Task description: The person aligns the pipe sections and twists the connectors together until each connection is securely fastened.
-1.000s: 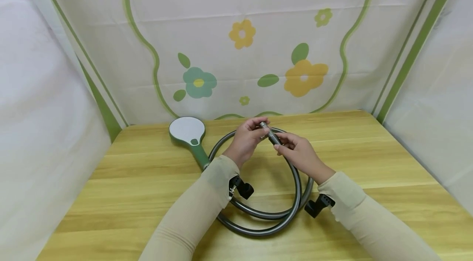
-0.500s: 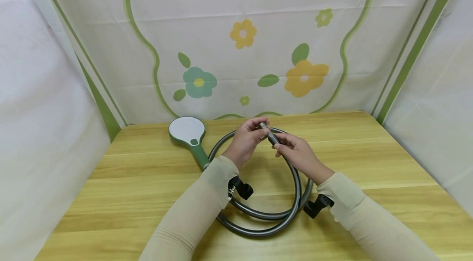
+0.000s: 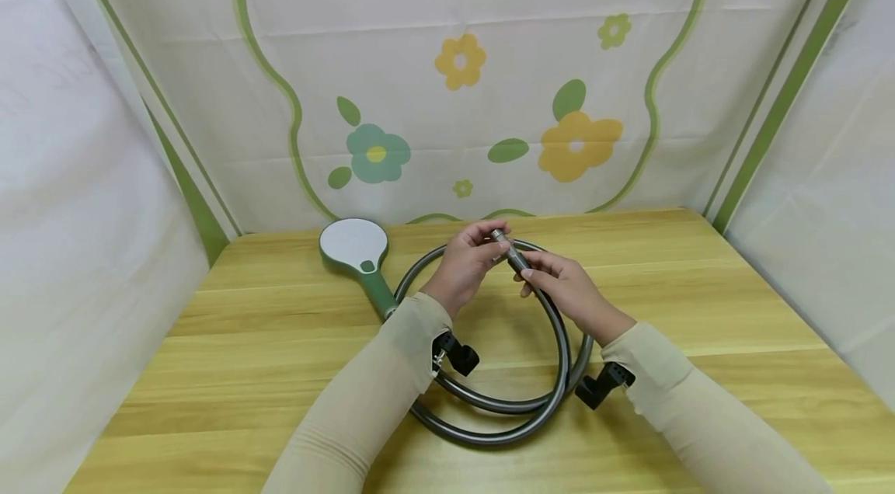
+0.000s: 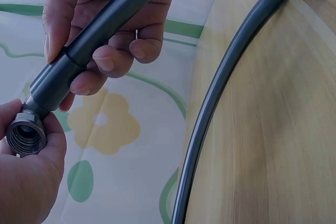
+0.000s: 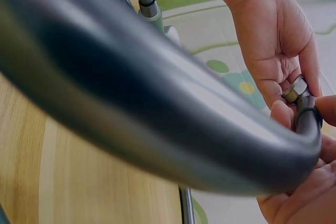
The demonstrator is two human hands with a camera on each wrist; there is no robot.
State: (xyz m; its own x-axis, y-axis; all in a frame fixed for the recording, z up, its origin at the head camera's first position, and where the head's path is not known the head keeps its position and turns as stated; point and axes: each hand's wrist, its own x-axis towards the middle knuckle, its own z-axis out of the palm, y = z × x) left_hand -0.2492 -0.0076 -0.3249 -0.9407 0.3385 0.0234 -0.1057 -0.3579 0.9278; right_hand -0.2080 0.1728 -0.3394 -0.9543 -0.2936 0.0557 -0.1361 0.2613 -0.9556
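Note:
A dark grey shower hose (image 3: 559,339) lies in loops on the table, its free end raised between my two hands. My left hand (image 3: 461,265) pinches the silver threaded nut (image 4: 26,134) at that end between thumb and fingers. Just behind it, my right hand (image 3: 569,293) grips the dark sleeve (image 4: 56,80) where the hose joins the fitting. The left wrist view looks into the nut's open threaded mouth. In the right wrist view, a bend of hose fills the front and hides part of the right hand. A green shower head (image 3: 353,247) lies face up at the left, its handle toward the hose.
The wooden table (image 3: 231,370) reaches back to a white fabric wall (image 3: 419,5) printed with flowers. More white cloth hangs at the left and right sides. A black camera mount sits under each wrist, close over the hose loops.
The right thumb and fingers have shifted slightly on the hose sleeve. The left hand, the hose loops and the shower head stay in place.

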